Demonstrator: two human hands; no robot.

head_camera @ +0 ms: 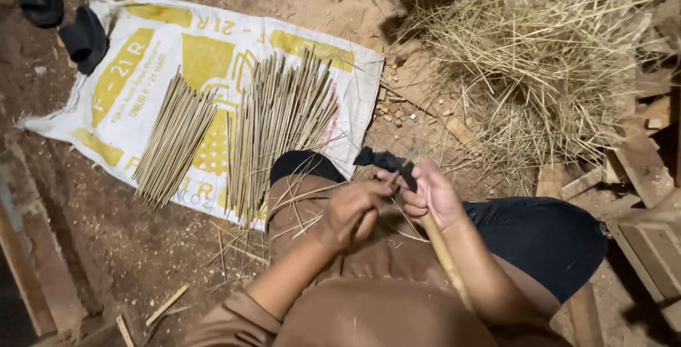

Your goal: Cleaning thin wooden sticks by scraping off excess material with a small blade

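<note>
bamboo pole (445,258), pale and round, lies slanting over the person's lap, its upper end caught in the right hand (434,194) and its lower length running down past the right forearm. all places below are told from the white and yellow woven sack (142,56) spread on the dirt floor (128,248).

largest of what lies about is that sack itself, flat, with two fans of thin split sticks on it. off the sack's right edge, well apart, sits a big loose heap of straw-like shavings (539,63), with wooden offcuts (642,162) beyond it. on the sack's right half lies the wider fan of sticks (280,120); on its middle-left lies the narrower fan (174,138). at the sack's upper left corner rest two dark sandals (81,35), one overlapping the cloth.

just below the sack's lower right corner sits the person, knees in brown cloth touching its edge. there the right hand's grip is closed on the bamboo pole, with a dark-bladed knife (386,161) showing above the fingers, pointing back toward the sack. the left hand (351,212), nearer the sack, has its grip closed around a thin splinter (386,180) beside the blade. loose slivers (237,244) lie scattered under the sack's bottom edge.
</note>
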